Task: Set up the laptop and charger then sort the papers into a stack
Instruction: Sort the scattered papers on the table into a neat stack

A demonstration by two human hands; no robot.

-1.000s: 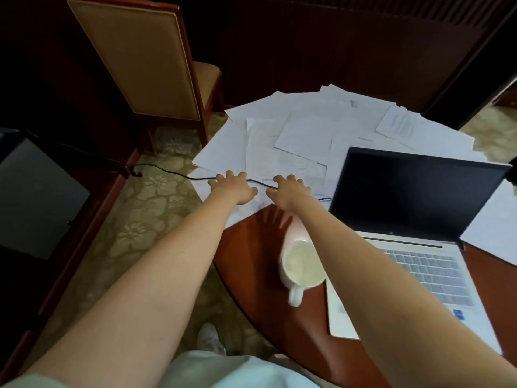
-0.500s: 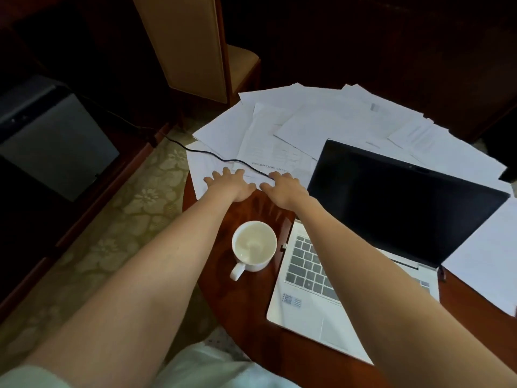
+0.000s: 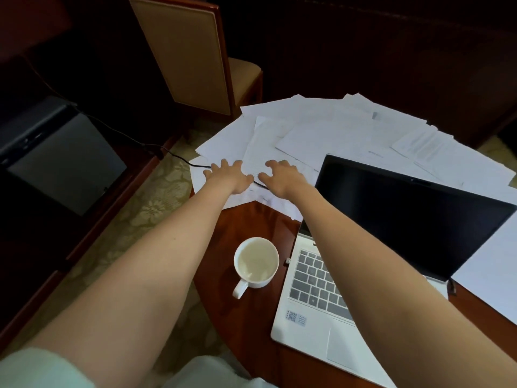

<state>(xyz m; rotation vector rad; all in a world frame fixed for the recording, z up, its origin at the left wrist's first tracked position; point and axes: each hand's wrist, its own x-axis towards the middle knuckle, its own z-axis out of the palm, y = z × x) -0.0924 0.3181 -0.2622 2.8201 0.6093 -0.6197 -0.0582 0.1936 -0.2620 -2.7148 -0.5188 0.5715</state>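
**Both hands spread on the loose papers at the table's far left edge**

The left hand [image 3: 228,177] is laid palm down with its fingers spread wide on a white sheet near the table's left rim; nothing is gripped by it. The right hand [image 3: 282,177] is set just beside it, also palm down, with fingers apart and slightly curled against the paper; nothing is seen to be held. A black charger cable [image 3: 173,155] is run from the dark cabinet side on the left, across the floor gap and over the sheets, and is passed under or between the two hands; whether it is touched by either cannot be told.

The papers [image 3: 321,130] are scattered in overlapping sheets across the far half of the round wooden table [image 3: 251,326], not stacked. An open silver laptop [image 3: 313,326] with a dark screen is placed to the right, beneath the right forearm, and some sheets are partly hidden behind its lid. A white mug [image 3: 256,263] with pale liquid is stood between the forearms, just left of the keyboard. An upholstered wooden chair [image 3: 190,57] is seen beyond the table.
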